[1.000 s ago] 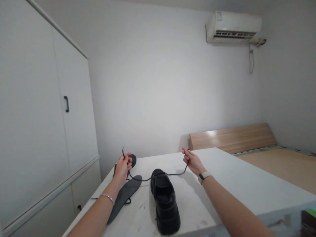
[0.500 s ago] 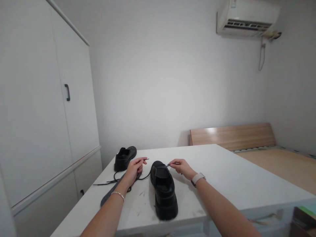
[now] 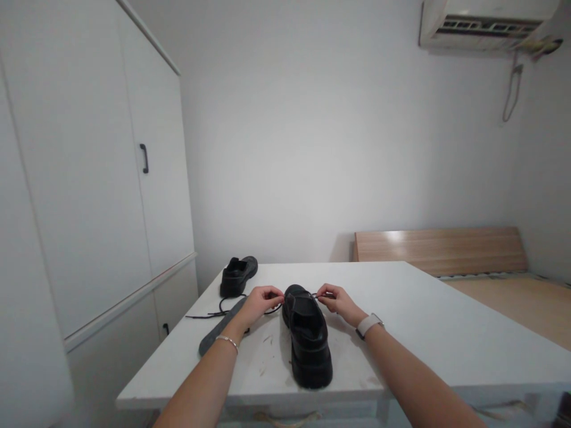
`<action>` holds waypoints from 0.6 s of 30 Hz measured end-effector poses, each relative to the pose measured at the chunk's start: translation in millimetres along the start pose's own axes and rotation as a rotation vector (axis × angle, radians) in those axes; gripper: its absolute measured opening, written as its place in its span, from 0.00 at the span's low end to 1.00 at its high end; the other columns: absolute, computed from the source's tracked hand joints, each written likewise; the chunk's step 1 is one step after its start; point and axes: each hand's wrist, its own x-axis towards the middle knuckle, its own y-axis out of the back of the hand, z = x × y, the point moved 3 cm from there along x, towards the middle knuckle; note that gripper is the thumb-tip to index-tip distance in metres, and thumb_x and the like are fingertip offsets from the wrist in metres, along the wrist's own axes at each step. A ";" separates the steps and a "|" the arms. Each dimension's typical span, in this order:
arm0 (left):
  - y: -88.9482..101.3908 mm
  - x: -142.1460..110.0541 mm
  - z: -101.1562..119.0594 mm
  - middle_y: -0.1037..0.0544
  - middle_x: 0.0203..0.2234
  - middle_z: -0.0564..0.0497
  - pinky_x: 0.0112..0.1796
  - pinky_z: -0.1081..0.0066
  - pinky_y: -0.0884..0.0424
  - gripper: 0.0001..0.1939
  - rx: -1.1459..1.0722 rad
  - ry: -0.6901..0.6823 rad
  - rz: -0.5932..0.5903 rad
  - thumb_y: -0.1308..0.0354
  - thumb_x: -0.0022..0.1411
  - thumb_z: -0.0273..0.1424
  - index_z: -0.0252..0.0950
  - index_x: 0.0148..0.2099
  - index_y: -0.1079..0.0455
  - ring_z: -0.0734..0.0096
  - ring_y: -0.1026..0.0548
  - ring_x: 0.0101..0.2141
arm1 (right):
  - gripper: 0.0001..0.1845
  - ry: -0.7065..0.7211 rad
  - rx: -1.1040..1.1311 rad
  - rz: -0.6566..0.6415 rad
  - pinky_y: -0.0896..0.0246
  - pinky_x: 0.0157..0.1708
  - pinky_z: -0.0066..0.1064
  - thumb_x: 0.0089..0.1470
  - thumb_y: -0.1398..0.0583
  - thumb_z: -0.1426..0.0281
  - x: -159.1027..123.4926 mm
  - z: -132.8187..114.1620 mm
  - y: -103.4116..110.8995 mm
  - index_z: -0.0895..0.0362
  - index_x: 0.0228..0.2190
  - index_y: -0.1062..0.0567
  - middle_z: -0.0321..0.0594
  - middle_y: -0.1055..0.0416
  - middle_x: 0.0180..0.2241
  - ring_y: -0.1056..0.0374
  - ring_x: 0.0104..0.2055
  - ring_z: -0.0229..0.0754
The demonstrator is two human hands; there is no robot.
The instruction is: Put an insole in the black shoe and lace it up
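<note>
A black shoe (image 3: 312, 351) stands upright on the white table (image 3: 370, 356), heel toward me and toe pointing away. My left hand (image 3: 264, 302) is closed in a pinch at the left side of the shoe's lace area, on a thin black shoelace (image 3: 273, 310) that hangs below the fingers. On the other side, my right hand (image 3: 336, 302) pinches a lace end close to the shoe's upper. The exact spot where each lace meets the eyelets is too small to make out. Under my left wrist lies a dark grey insole (image 3: 218, 333), partly covered by the arm.
Farther back at the left stands a second black shoe (image 3: 238, 276). A loose black lace (image 3: 207, 315) trails beside the insole. Small dirt marks (image 3: 267, 351) dot the table by the near shoe. A white wardrobe (image 3: 165, 178) is at the left, a wooden headboard (image 3: 441, 246) at the back right.
My left hand has moved right, up against the shoe's side; the lace tip that stuck out of its fingers no longer shows. My right hand stays by the shoe. The view has turned slightly left.
</note>
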 end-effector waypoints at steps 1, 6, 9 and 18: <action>0.0 0.3 -1.7 0.22 0.26 0.48 0.30 0.72 0.40 0.17 0.016 -0.005 -0.002 0.30 0.53 0.41 0.31 0.36 0.20 0.72 0.32 0.27 | 0.18 0.003 -0.005 0.002 0.58 0.23 0.28 0.44 0.34 0.57 -0.3 -0.4 -0.5 0.59 0.30 0.27 0.32 0.36 0.23 0.49 0.22 0.31; -4.2 2.4 -8.6 0.21 0.28 0.46 0.31 0.71 0.38 0.18 0.081 -0.051 0.006 0.32 0.55 0.44 0.32 0.37 0.20 0.70 0.30 0.28 | 0.18 0.017 -0.033 0.008 0.55 0.23 0.28 0.45 0.34 0.57 -1.0 -1.9 -2.3 0.58 0.30 0.28 0.34 0.35 0.25 0.47 0.24 0.33; -7.6 2.3 -6.3 0.20 0.28 0.46 0.31 0.70 0.37 0.17 0.125 -0.088 0.034 0.33 0.57 0.43 0.32 0.37 0.20 0.69 0.29 0.29 | 0.20 0.037 -0.044 0.004 0.55 0.24 0.27 0.46 0.33 0.54 -0.2 -2.6 -4.1 0.58 0.30 0.28 0.34 0.35 0.24 0.46 0.24 0.33; -9.2 -3.7 14.4 0.21 0.35 0.44 0.45 0.62 0.34 0.14 0.250 -0.224 0.145 0.36 0.60 0.43 0.37 0.33 0.19 0.58 0.26 0.40 | 0.24 0.131 -0.093 -0.005 0.45 0.27 0.30 0.49 0.35 0.48 6.6 4.2 -6.1 0.58 0.31 0.27 0.37 0.31 0.26 0.40 0.26 0.36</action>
